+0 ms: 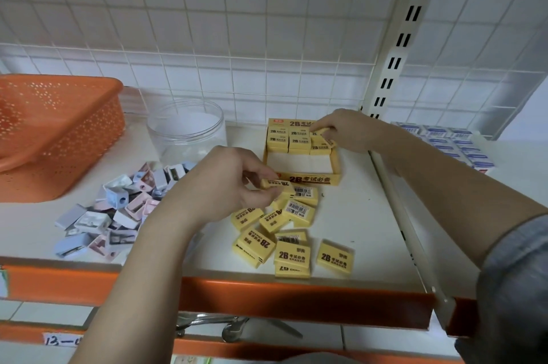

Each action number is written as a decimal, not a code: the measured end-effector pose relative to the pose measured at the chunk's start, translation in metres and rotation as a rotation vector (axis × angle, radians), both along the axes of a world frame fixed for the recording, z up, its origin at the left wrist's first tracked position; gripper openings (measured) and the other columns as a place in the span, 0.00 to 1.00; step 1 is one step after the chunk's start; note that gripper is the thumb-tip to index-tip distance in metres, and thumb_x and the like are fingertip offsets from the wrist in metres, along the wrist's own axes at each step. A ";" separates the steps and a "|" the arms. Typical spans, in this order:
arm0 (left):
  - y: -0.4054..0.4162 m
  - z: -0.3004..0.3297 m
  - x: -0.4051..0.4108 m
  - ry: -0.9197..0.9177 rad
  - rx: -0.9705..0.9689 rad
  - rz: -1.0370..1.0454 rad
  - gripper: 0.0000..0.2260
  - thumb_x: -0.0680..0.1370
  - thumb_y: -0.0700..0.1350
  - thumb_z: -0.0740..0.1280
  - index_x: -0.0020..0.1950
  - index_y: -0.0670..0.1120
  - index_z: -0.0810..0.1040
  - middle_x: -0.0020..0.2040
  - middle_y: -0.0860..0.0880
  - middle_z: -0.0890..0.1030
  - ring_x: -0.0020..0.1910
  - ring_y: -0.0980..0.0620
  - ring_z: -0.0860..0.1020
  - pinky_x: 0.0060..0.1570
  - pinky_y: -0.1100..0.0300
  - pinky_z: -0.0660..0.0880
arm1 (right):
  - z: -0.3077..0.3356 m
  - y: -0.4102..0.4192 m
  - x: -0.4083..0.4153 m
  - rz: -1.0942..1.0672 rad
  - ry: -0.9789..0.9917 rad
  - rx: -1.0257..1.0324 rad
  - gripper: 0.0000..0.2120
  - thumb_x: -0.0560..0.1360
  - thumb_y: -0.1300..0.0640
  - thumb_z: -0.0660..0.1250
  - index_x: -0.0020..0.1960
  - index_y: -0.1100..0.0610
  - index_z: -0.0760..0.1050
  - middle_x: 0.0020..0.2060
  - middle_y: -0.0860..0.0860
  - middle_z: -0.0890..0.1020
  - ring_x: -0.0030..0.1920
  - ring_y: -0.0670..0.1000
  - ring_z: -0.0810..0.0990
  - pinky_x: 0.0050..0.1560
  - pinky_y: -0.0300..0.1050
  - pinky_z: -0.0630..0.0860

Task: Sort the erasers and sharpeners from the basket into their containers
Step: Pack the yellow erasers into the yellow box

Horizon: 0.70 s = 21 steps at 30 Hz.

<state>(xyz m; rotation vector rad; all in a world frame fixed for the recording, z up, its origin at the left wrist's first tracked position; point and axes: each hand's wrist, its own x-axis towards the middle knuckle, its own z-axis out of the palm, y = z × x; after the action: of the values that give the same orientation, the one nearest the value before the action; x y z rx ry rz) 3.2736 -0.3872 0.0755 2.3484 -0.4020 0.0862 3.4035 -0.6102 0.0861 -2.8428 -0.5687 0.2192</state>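
My left hand [228,185] pinches a small yellow paper-sleeved eraser [274,183] above the loose pile; my right hand [345,130] seats another in the yellow cardboard display box [308,179]. Light, firm, slightly slick blocks, so I judge gripping the long sides best.

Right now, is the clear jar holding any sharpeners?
No, the clear jar looks empty; the sharpeners lie in a pile on the shelf before it.
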 end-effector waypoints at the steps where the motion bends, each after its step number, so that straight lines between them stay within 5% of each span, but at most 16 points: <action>1: 0.000 -0.001 0.002 -0.005 -0.004 0.007 0.11 0.67 0.51 0.76 0.47 0.51 0.85 0.41 0.54 0.82 0.39 0.58 0.78 0.45 0.58 0.76 | 0.000 0.001 0.000 0.022 0.008 -0.023 0.18 0.81 0.61 0.57 0.70 0.53 0.70 0.53 0.50 0.74 0.41 0.43 0.71 0.41 0.39 0.66; 8: 0.004 -0.003 0.008 -0.026 -0.015 0.043 0.10 0.67 0.52 0.75 0.47 0.52 0.85 0.41 0.54 0.82 0.39 0.58 0.78 0.45 0.57 0.76 | -0.009 0.003 0.006 0.022 -0.102 0.023 0.11 0.75 0.60 0.68 0.57 0.57 0.76 0.52 0.53 0.80 0.48 0.49 0.75 0.46 0.40 0.68; 14: 0.005 -0.003 0.009 -0.025 -0.008 0.063 0.09 0.68 0.50 0.75 0.47 0.53 0.84 0.41 0.54 0.82 0.40 0.59 0.77 0.45 0.59 0.76 | -0.017 0.002 0.001 -0.012 -0.188 -0.100 0.20 0.73 0.54 0.70 0.64 0.56 0.74 0.54 0.53 0.75 0.52 0.50 0.73 0.49 0.43 0.70; 21: 0.005 -0.004 0.015 -0.015 -0.030 0.165 0.10 0.67 0.52 0.76 0.45 0.51 0.84 0.41 0.53 0.82 0.41 0.58 0.79 0.46 0.59 0.77 | -0.015 -0.001 -0.008 -0.033 -0.229 -0.131 0.18 0.76 0.53 0.67 0.65 0.52 0.73 0.59 0.50 0.76 0.58 0.50 0.74 0.51 0.42 0.69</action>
<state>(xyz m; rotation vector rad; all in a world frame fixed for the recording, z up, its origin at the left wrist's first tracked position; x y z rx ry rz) 3.2888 -0.3820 0.0719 2.3492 -0.2123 0.1872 3.3951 -0.6108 0.0706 -3.0244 -0.5701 -0.0797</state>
